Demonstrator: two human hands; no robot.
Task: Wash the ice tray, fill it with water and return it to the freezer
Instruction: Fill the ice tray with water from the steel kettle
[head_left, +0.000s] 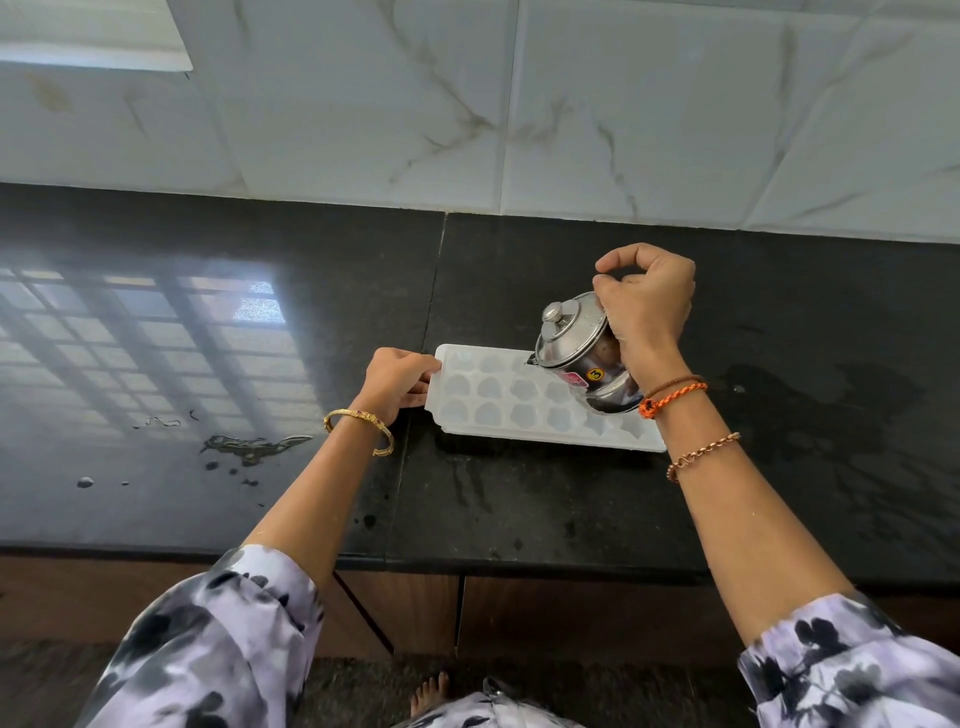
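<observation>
- The ice tray (540, 402) lay flat on the dark desk (571, 509), its long side running left to right, with small splashes of water on the stone around it.
- My left hand (397, 384) pinched the tray's left end, its fingers (423, 375) curled over the rim to steady it.
- My right hand (644, 312) gripped a small lidded steel pot (576, 356) from above, tipped to the left so that its spout (532, 359) hung just over the back row of cells.
- I judged this to be the filling step, with the freezer trip not yet begun; I could not see any stream of water, nor tell for certain which cells already held some.
- To do it well, I thought the tilt should be kept shallow so the pour stays thin, and the spout kept close above one cell at a time.
- The lid knob (554, 314) faced downhill; a steeper tilt could let the lid slip, so a finger on it would help.
- I reckoned each cell should stop short of its brim, since a brimming tray would spill when carried.
- The left hand's hold mattered, I thought: the desk looked wet and the tray could slide.
</observation>
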